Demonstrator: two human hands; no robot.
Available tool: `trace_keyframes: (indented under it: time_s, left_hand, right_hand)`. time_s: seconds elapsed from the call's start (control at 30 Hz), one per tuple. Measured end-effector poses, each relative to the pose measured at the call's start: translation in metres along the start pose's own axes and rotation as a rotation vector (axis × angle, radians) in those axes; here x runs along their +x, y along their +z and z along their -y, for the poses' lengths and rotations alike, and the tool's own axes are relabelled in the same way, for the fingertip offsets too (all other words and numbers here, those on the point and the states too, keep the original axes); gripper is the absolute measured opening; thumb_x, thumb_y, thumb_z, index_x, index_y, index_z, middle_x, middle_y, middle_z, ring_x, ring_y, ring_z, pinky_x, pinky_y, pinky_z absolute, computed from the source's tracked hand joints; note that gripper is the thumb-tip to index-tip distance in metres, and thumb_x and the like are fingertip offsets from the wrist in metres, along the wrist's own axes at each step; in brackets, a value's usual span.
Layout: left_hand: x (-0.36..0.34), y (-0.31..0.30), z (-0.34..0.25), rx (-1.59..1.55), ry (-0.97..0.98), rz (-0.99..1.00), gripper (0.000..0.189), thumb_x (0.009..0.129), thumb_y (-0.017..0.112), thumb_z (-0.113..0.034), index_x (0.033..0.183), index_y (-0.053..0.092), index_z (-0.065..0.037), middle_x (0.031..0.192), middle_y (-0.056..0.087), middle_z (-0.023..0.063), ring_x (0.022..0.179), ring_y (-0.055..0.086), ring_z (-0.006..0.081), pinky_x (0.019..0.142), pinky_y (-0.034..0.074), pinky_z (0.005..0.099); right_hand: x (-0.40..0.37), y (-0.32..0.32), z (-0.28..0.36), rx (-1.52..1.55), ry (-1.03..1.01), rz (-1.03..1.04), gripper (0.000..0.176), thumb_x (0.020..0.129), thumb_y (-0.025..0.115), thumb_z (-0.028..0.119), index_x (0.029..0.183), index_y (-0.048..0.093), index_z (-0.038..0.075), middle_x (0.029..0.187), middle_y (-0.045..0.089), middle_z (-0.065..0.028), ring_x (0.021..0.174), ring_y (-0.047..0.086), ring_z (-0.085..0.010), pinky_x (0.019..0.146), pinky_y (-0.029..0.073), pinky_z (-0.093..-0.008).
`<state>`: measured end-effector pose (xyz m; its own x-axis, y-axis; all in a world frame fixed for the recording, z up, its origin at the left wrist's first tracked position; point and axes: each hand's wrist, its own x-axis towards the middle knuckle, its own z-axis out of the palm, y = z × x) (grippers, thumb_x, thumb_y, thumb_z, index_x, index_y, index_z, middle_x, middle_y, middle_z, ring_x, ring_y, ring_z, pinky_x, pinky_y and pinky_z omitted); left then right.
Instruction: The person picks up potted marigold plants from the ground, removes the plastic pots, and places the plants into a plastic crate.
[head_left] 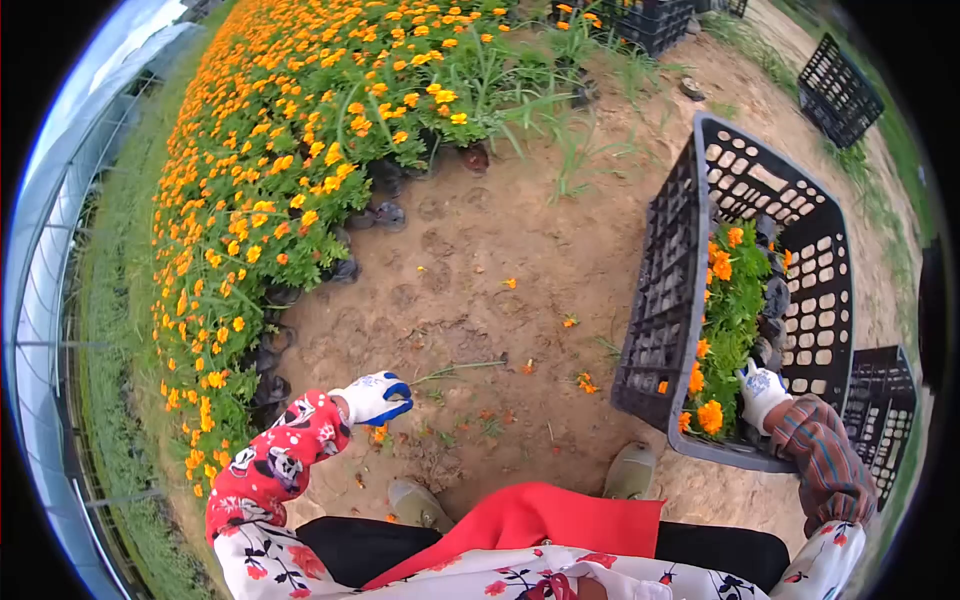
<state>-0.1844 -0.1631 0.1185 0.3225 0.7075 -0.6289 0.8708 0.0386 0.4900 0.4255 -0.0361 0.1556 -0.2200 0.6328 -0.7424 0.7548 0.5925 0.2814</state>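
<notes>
My left hand, in a white glove with blue on the fingers, hangs over the bare soil with its fingers curled; nothing shows in them. A green stem lies just beyond its fingertips. My right hand, gloved alike, reaches inside a black plastic crate that stands tilted at my right. Its fingers close at a potted marigold in a dark pot, and the leaves partly hide the fingertips. Other orange marigolds lie packed in the crate, their dark pots to the right.
A dense bed of flowering marigolds in dark pots spreads across the left and back. More black crates stand at the far right, right edge and back. Loose blooms dot the soil near my shoes.
</notes>
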Motion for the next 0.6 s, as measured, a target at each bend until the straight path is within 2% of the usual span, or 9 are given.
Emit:
trace_keyframes:
  time_s: [0.07, 0.1, 0.23, 0.3, 0.37, 0.43, 0.5, 0.53, 0.6]
  left_hand:
    - [0.003, 0.001, 0.005, 0.024, -0.060, 0.012, 0.031, 0.084, 0.055, -0.035, 0.100, 0.060, -0.008, 0.099, 0.058, 0.0148, 0.094, 0.055, 0.0322, 0.080, 0.045, 0.0395]
    - [0.005, 0.000, 0.011, 0.021, -0.097, 0.017, 0.031, 0.084, 0.055, -0.035, 0.099, 0.059, -0.008, 0.098, 0.058, 0.0149, 0.094, 0.055, 0.0322, 0.080, 0.045, 0.0398]
    - [0.000, 0.001, 0.055, 0.001, -0.173, -0.146, 0.033, 0.082, 0.055, -0.038, 0.096, 0.060, -0.009, 0.099, 0.059, 0.0156, 0.097, 0.054, 0.0337, 0.083, 0.043, 0.0407]
    - [-0.004, -0.004, 0.086, -0.051, -0.335, -0.238, 0.049, 0.077, 0.058, -0.048, 0.107, 0.058, -0.009, 0.110, 0.056, 0.0167, 0.103, 0.052, 0.0333, 0.087, 0.042, 0.0398]
    - [-0.008, -0.021, 0.101, -0.193, -0.611, -0.468, 0.074, 0.069, 0.060, -0.059, 0.121, 0.050, -0.007, 0.126, 0.047, 0.0170, 0.115, 0.045, 0.0320, 0.095, 0.038, 0.0383]
    - [0.009, -0.042, 0.123, -0.160, -0.810, -0.578, 0.105, 0.060, 0.061, -0.070, 0.136, 0.030, -0.003, 0.140, 0.030, 0.0171, 0.128, 0.029, 0.0350, 0.105, 0.027, 0.0405]
    - [0.037, -0.063, 0.138, -0.120, -0.901, -0.706, 0.115, 0.058, 0.061, -0.072, 0.139, 0.019, -0.002, 0.143, 0.024, 0.0179, 0.131, 0.022, 0.0376, 0.105, 0.027, 0.0426]
    - [0.048, -0.079, 0.134, -0.244, -0.944, -0.689, 0.122, 0.056, 0.060, -0.075, 0.141, 0.010, -0.003, 0.147, 0.012, 0.0176, 0.134, 0.012, 0.0386, 0.108, 0.020, 0.0453]
    - [0.095, -0.083, 0.158, -0.354, -1.011, -0.865, 0.123, 0.055, 0.059, -0.077, 0.141, 0.011, -0.004, 0.146, 0.011, 0.0197, 0.134, 0.012, 0.0388, 0.107, 0.019, 0.0482]
  right_hand:
    - [0.016, 0.014, 0.007, -0.057, 0.108, 0.092, 0.069, 0.066, 0.064, 0.022, 0.129, 0.041, 0.004, 0.132, 0.034, -0.0275, 0.110, 0.051, -0.0293, 0.086, 0.045, -0.0339]
    - [0.021, 0.031, 0.001, -0.058, 0.115, 0.019, 0.071, 0.065, 0.067, 0.024, 0.128, 0.042, 0.002, 0.132, 0.034, -0.0273, 0.110, 0.050, -0.0296, 0.088, 0.044, -0.0342]
    - [0.005, 0.011, -0.014, 0.169, 0.016, -0.114, 0.054, 0.064, 0.067, 0.019, 0.114, 0.053, 0.005, 0.119, 0.049, -0.0206, 0.103, 0.053, -0.0329, 0.084, 0.046, -0.0372]
    - [0.002, -0.029, -0.018, 0.372, -0.003, 0.071, 0.045, 0.066, 0.065, 0.018, 0.108, 0.056, 0.005, 0.109, 0.055, -0.0184, 0.101, 0.053, -0.0341, 0.083, 0.046, -0.0375]
    - [-0.012, -0.044, -0.014, 0.496, 0.046, -0.684, 0.036, 0.075, 0.059, 0.007, 0.110, 0.055, 0.002, 0.107, 0.058, -0.0169, 0.101, 0.055, -0.0326, 0.089, 0.042, -0.0367]
    - [-0.022, -0.106, 0.010, 0.933, 0.087, -0.923, 0.040, 0.080, 0.054, 0.000, 0.119, 0.049, 0.001, 0.116, 0.055, -0.0145, 0.109, 0.052, -0.0261, 0.092, 0.040, -0.0338]
    - [-0.030, -0.153, 0.053, 1.349, -0.080, -1.039, 0.047, 0.081, 0.053, -0.002, 0.126, 0.042, 0.001, 0.125, 0.049, -0.0130, 0.115, 0.048, -0.0228, 0.096, 0.037, -0.0321]
    - [-0.027, -0.160, 0.063, 1.321, -0.119, -0.996, 0.051, 0.080, 0.056, 0.000, 0.128, 0.040, 0.002, 0.130, 0.044, -0.0128, 0.117, 0.045, -0.0230, 0.098, 0.036, -0.0330]
    - [-0.032, -0.191, 0.101, 0.806, -0.077, -0.968, 0.055, 0.073, 0.063, 0.005, 0.125, 0.043, 0.003, 0.133, 0.038, -0.0156, 0.123, 0.037, -0.0292, 0.101, 0.031, -0.0383]
